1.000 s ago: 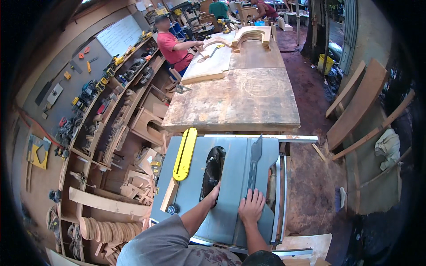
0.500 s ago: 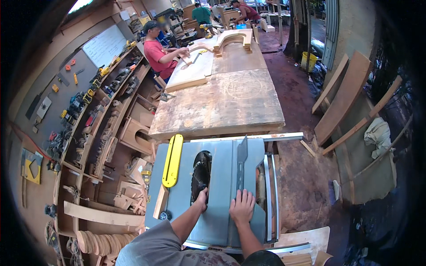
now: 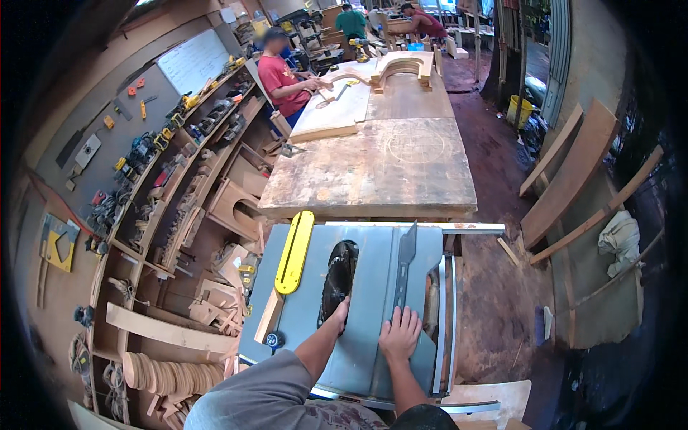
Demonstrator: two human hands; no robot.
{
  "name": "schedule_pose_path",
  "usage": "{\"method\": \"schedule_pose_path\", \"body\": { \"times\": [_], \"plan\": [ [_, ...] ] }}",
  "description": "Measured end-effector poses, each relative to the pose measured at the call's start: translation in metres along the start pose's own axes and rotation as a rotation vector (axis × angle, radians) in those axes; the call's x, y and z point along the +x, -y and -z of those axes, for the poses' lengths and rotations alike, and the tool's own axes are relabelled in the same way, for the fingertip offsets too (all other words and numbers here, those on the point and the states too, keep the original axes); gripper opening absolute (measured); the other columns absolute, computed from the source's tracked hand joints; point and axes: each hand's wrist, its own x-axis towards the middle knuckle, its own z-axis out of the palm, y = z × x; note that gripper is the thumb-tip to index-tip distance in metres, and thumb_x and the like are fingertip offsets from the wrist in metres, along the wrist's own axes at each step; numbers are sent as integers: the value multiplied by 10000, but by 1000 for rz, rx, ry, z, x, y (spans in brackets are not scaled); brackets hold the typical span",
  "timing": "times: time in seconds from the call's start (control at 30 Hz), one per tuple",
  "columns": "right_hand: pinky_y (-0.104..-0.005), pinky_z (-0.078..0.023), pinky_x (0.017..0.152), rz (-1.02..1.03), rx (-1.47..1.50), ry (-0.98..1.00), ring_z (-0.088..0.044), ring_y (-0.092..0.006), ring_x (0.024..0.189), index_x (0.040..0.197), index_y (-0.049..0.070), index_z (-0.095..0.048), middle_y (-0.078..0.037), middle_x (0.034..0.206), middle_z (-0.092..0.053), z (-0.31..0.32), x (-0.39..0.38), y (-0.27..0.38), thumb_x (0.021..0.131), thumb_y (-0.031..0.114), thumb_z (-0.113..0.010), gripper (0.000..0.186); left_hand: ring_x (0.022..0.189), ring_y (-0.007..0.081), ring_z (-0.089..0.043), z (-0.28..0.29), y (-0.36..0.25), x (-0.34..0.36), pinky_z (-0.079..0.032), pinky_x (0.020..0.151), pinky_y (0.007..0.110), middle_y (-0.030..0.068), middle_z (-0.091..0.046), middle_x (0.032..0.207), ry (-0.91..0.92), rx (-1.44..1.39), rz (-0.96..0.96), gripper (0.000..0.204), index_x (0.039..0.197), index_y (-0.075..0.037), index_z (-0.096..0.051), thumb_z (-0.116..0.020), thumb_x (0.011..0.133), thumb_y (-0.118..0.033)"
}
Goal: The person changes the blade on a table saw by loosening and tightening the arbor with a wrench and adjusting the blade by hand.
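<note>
Both hands rest on the grey top of a table saw (image 3: 373, 287). The left hand (image 3: 340, 315) lies with its fingers stretched forward, touching the near edge of the dark circular blade (image 3: 338, 276); its grip is loose and clamps nothing. The right hand (image 3: 400, 333) lies flat, fingers spread apart, on the saw top just behind the near end of a grey bar (image 3: 403, 261). That bar runs lengthwise away from the right hand toward the far edge of the saw, parallel to the blade's long axis. Left of the left hand lies a yellow push stick (image 3: 295, 251), also pointing away, with a short wooden block (image 3: 269, 315) near its close end. Right of the right hand stand the saw's rails (image 3: 444, 315), and beyond them bare floor (image 3: 494, 301). Straight ahead, touching the saw's far edge, a long wooden bench (image 3: 373, 168) closes off the way forward; a person in a red shirt (image 3: 281, 79) works at its far left side. Shelves of tools and wood offcuts (image 3: 179, 215) crowd the left.
</note>
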Motion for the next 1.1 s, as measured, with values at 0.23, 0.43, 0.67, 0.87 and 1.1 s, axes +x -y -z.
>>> {"method": "schedule_pose_path", "body": {
  "times": [0.23,0.43,0.67,0.87,1.1],
  "plan": [
    [-592,-347,1174,-35,21,15,-490,-425,1357,1363,35,-620,-216,1426,-579,0,-6,-8,910,277,-651,515,1462,283,-441,-11,-8,-39,-339,1201,531,105,-471,1620,-110,58,162,706,1563,-150,-484,-247,1093,-621],
    [-605,-337,1182,0,46,59,-486,-439,1351,1395,19,-593,-223,1436,-571,-1,-7,-5,910,262,-651,546,1421,285,-464,28,2,-25,-309,1195,452,162,-489,1589,-106,208,154,747,1533,-83,-507,-250,1085,-624],
    [-589,-344,1176,20,-16,43,-494,-438,1350,1396,28,-600,-224,1449,-565,6,3,2,948,272,-625,511,1205,485,-627,6,8,-85,-495,1053,550,290,-626,1341,-361,1186,-497,535,1298,8,-633,-460,1009,-408],
    [-563,-363,1173,59,-73,20,-510,-425,1337,1390,47,-611,-201,1456,-571,-5,0,2,945,272,-629,499,938,421,-710,11,-2,-172,-581,845,527,204,-715,1059,-510,1156,-792,246,1071,-33,-731,-637,942,-221],
    [-548,-356,1181,43,-87,54,-487,-386,1374,1405,77,-606,-166,1474,-571,-10,-12,6,972,290,-612,482,829,323,-734,60,22,-241,-601,732,446,110,-750,988,-671,1028,-1119,118,951,-72,-741,-680,850,-69]
  ]
}}
